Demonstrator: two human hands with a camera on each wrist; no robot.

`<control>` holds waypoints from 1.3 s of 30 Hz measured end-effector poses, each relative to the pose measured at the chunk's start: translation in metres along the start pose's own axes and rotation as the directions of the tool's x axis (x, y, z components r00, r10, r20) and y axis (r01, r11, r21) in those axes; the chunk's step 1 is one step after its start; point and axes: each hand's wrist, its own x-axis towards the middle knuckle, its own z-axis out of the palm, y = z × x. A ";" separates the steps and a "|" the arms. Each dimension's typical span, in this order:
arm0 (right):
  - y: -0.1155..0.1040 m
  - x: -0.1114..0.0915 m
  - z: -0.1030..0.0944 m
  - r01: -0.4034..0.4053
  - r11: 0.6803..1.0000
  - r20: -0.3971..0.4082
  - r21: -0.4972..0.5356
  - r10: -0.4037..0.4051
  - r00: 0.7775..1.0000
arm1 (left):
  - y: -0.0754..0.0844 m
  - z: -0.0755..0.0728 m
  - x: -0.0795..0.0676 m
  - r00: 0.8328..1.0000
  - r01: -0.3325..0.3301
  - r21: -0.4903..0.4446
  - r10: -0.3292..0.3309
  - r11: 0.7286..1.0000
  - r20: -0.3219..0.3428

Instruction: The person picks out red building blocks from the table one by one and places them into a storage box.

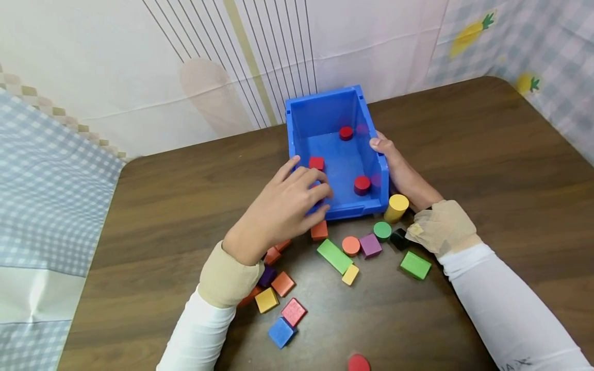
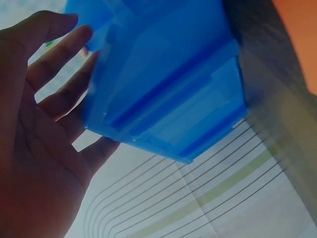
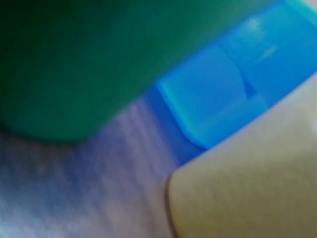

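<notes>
A blue plastic bin [image 1: 325,114] stands near the table's back edge. Inside it lie a red square block [image 1: 316,163] and two red round blocks, one at the back [image 1: 345,133] and one near the front right [image 1: 362,185]. My left hand [image 1: 283,211] reaches over the bin's near left corner, fingers spread and loosely bent, holding nothing visible. From the left wrist view, those fingers [image 2: 64,94] lie along the edge of the bin's wall [image 2: 168,89]. My right hand [image 1: 394,159] grips the bin's right wall, thumb on the rim and the other fingers hidden outside.
Before the bin lie a yellow cylinder [image 1: 396,208], a green round block [image 1: 382,231], a purple block [image 1: 370,246] and a long green block [image 1: 335,256]. More blocks, including a blue one [image 1: 281,332], lie by my left forearm. A printed cloth [image 1: 153,67] hangs behind the table.
</notes>
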 end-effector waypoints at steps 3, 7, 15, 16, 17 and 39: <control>-0.001 0.002 0.001 0.005 1.000 0.009 0.006 -0.005 1.000 | 0.001 -0.003 -0.002 1.000 0.005 0.008 -0.005 1.000 0.029; -0.001 0.001 0.001 -0.004 1.000 0.010 -0.002 0.004 1.000 | 0.004 -0.009 -0.003 0.997 0.011 0.005 -0.011 1.000 0.071; -0.001 -0.002 0.000 -0.037 0.999 0.009 -0.016 0.037 0.999 | 0.014 -0.021 -0.007 0.984 0.035 0.004 -0.035 0.999 0.174; -0.001 -0.002 0.001 -0.040 0.999 0.011 -0.018 0.040 0.999 | 0.016 -0.023 -0.008 0.983 0.036 0.001 -0.036 0.999 0.182; -0.001 -0.001 0.001 -0.040 0.999 0.012 -0.015 0.040 0.999 | 0.017 -0.024 -0.008 0.981 0.037 -0.002 -0.036 0.999 0.188; -0.001 0.000 -0.002 -0.025 1.000 0.008 -0.015 0.025 1.000 | 0.034 -0.043 -0.017 0.935 0.088 0.002 -0.084 0.996 0.344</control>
